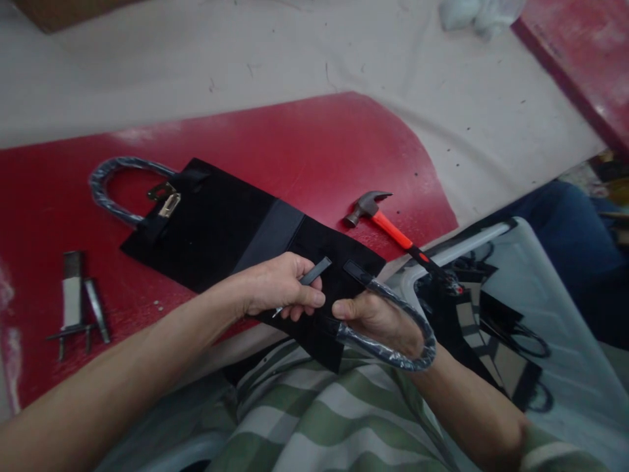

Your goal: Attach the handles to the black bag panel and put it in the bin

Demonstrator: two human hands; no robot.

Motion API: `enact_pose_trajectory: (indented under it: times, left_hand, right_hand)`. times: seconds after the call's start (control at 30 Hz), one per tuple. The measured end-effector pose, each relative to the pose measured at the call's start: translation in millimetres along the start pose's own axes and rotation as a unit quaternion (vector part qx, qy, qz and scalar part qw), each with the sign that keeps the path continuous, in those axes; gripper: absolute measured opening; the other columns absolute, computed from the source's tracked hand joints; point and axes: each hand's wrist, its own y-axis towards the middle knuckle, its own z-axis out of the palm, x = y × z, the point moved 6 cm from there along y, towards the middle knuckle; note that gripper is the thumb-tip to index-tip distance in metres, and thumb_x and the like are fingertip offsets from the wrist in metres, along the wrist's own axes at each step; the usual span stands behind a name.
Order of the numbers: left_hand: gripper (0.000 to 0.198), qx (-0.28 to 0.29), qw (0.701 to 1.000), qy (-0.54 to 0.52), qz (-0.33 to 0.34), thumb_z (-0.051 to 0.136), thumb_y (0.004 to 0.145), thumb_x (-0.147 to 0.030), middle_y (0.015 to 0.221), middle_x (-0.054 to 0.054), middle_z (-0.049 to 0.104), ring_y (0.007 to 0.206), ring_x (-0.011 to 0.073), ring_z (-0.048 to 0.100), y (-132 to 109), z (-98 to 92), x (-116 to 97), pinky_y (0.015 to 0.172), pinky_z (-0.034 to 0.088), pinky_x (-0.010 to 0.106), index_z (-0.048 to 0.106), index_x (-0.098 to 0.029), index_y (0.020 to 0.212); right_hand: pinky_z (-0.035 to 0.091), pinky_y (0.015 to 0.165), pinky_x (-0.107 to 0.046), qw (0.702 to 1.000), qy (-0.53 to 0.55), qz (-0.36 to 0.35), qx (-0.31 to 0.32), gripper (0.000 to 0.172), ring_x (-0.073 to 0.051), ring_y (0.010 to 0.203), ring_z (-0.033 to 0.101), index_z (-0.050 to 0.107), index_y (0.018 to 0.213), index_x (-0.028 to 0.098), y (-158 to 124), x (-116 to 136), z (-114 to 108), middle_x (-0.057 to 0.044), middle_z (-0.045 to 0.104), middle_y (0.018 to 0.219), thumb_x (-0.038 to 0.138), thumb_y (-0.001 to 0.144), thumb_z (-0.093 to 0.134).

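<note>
A flat black handbag panel [216,216] lies across the red mat, its near end reaching over my lap. It has a clear-wrapped handle [112,172] with a gold clasp [170,204] at the far end, and another wrapped handle [422,328] at the near end. My left hand [289,285] is closed around a slim dark tool [317,270] with a thin metal point, just above the panel. My right hand [376,318] pinches the panel between the handle's two ends, thumb on top and fingers mostly hidden beneath.
A claw hammer [388,226] rests at the mat's right, its handle reaching over a plastic bin [550,282] holding several black bag pieces. At left on the red mat [314,151] lie a pronged metal tool [73,301] and a metal rod [97,309].
</note>
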Motion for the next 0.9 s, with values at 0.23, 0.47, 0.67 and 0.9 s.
enact_pose_trajectory:
  times: [0.23, 0.47, 0.67, 0.9]
  left_hand:
    - [0.011, -0.016, 1.000, 0.016, -0.010, 0.067, 0.074, -0.019, 0.058, -0.002, 0.062, 0.039, 0.0075, 0.049, 2, 1.4, -1, 0.034, 0.034, 0.016, 0.056, -0.016, 0.073]
    - [0.011, -0.067, 0.996, 0.066, -0.004, 0.067, 0.076, -0.021, 0.059, -0.003, 0.063, 0.037, 0.0070, 0.048, 0, 2.3, 2, 0.033, 0.033, 0.016, 0.057, -0.017, 0.076]
    - [0.012, -0.053, 0.997, 0.056, 0.016, 0.067, 0.075, -0.020, 0.059, -0.002, 0.063, 0.039, 0.0076, 0.049, -2, 1.5, 0, 0.034, 0.033, 0.016, 0.055, -0.017, 0.075]
    - [0.010, -0.060, 0.996, 0.057, 0.027, 0.063, 0.075, -0.015, 0.057, -0.003, 0.061, 0.039, 0.0077, 0.049, -2, 0.9, 1, 0.035, 0.035, 0.015, 0.053, -0.017, 0.076]
  right_hand:
    - [0.051, 0.072, -0.029, 0.997, -0.025, -0.003, -0.069, 0.024, -0.016, 0.075, 0.062, 0.066, 0.092, 0.015, -14, 1, -13, -0.003, 0.068, 0.081, 0.024, 0.072, 0.075]
    - [0.051, 0.084, -0.033, 0.996, -0.064, -0.036, -0.043, 0.024, -0.018, 0.087, 0.063, 0.067, 0.095, 0.016, -21, 3, -17, -0.004, 0.068, 0.088, 0.018, 0.072, 0.070]
    - [0.054, 0.080, -0.036, 0.998, -0.026, -0.063, -0.017, 0.031, -0.022, 0.087, 0.065, 0.067, 0.096, 0.017, -9, 2, -4, -0.005, 0.068, 0.082, 0.027, 0.068, 0.078]
    - [0.056, 0.079, -0.034, 0.998, -0.014, -0.057, 0.015, 0.036, -0.021, 0.086, 0.066, 0.065, 0.095, 0.016, 3, -8, -8, -0.005, 0.069, 0.082, 0.029, 0.066, 0.080]
